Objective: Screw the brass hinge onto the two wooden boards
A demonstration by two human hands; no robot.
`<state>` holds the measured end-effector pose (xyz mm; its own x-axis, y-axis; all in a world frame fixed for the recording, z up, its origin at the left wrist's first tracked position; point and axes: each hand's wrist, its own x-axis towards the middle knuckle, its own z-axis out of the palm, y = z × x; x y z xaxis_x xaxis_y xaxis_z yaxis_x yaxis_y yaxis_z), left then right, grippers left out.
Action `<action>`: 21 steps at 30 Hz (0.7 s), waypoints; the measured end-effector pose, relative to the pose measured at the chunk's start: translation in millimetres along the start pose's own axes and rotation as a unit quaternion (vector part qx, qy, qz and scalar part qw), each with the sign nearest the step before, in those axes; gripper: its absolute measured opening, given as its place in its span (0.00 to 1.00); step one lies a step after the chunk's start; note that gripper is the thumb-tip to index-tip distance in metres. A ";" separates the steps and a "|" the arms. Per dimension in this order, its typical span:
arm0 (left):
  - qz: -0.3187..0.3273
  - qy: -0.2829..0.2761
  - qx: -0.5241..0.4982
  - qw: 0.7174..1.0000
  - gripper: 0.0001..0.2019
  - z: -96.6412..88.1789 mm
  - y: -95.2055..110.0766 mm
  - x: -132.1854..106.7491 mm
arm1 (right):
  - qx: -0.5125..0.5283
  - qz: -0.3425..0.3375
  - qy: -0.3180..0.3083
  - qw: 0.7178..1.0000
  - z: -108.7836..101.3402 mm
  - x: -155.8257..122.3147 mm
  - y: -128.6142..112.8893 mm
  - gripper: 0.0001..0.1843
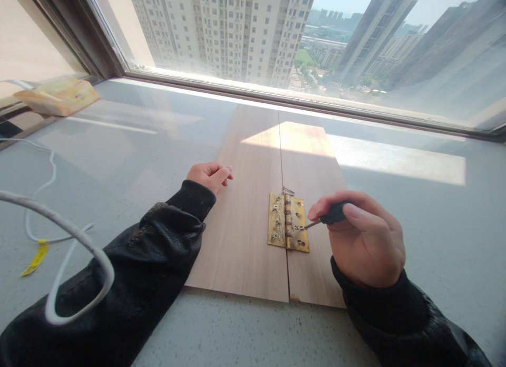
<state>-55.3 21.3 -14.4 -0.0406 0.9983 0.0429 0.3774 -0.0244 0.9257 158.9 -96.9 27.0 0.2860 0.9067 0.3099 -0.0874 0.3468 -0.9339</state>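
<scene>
My right hand (366, 235) is closed around the dark handle of a screwdriver (334, 213). Its thin shaft slants down to the left, and the tip meets the right leaf of a brass hinge (297, 224). The hinge lies open across the seam between a left wooden board (245, 235) and a right wooden board (316, 272). Screw heads show in the left leaf. Just above the hinge lie a few small thin metal pieces (288, 191), perhaps screws. My left hand (209, 175) rests by the left board's edge, fingers curled and thumb pressed to them; whatever is inside is hidden.
The boards lie on a pale speckled sill (221, 330) below a large window (256, 40). A white cable (79, 235) with a yellow tag (35, 259) loops over my left sleeve. A soft tissue pack (59, 96) sits at the far left.
</scene>
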 end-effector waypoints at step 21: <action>0.002 -0.004 -0.001 1.000 0.15 -0.1 -0.3 -0.1 | -0.005 -0.006 0.010 1.000 4.0 -4.2 1.1 0.10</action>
<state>-55.5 21.2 -14.7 -0.0315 0.9986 0.0436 0.3764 -0.0285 0.9260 153.8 -99.4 25.4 0.3054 0.8979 0.3171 -0.0747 0.3546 -0.9320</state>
